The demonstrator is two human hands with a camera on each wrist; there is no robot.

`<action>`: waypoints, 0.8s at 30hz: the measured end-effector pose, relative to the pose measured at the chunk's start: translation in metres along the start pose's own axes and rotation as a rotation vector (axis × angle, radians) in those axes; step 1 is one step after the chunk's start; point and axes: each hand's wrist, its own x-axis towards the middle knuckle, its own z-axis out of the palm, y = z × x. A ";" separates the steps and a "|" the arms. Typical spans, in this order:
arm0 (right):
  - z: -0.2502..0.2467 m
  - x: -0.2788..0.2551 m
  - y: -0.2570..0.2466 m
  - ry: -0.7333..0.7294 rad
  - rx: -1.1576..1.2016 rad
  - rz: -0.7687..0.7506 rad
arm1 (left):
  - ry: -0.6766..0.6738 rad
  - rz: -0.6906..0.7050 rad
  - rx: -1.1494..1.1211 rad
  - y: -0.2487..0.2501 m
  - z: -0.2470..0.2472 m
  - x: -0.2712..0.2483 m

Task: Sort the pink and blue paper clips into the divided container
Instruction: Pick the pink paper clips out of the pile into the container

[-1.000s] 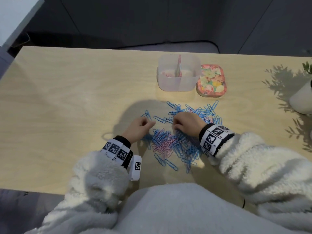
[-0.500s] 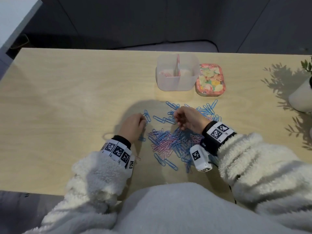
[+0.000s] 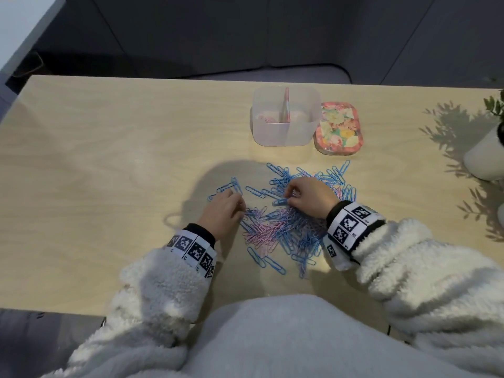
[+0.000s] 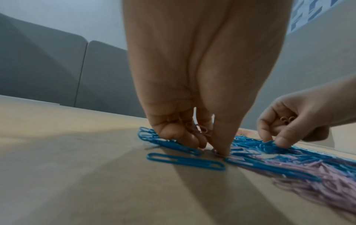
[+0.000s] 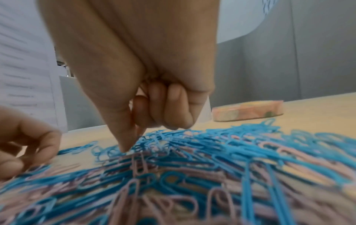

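A mixed pile of pink and blue paper clips (image 3: 286, 227) lies on the wooden table in front of me. My left hand (image 3: 241, 207) is at the pile's left edge; the left wrist view shows its curled fingers (image 4: 194, 134) holding pink clips while a fingertip presses a pink clip on the table. My right hand (image 3: 291, 193) is over the pile's upper middle, with pink clips (image 4: 287, 119) tucked in its curled fingers and thumb and forefinger touching blue clips. The clear divided container (image 3: 285, 133) stands beyond the pile, with pink clips in its left compartment.
A floral lid (image 3: 338, 129) lies right of the container, touching it. A white plant pot (image 3: 486, 154) stands at the table's right edge. Loose blue clips (image 3: 231, 186) lie scattered left of and below the pile. Bare wood spreads to the left.
My right hand has turned back palm-down and lowered onto the top of the pile. My left hand has shifted slightly right, to the pile's left edge.
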 end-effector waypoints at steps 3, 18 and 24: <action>0.000 -0.001 -0.011 0.062 -0.047 -0.051 | 0.012 -0.001 0.009 0.002 -0.001 0.001; 0.021 0.005 -0.042 -0.087 -0.167 -0.292 | 0.210 -0.084 -0.200 -0.013 -0.019 -0.002; 0.020 0.004 -0.037 -0.125 -0.344 -0.358 | 0.245 -0.044 -0.275 0.004 -0.054 0.025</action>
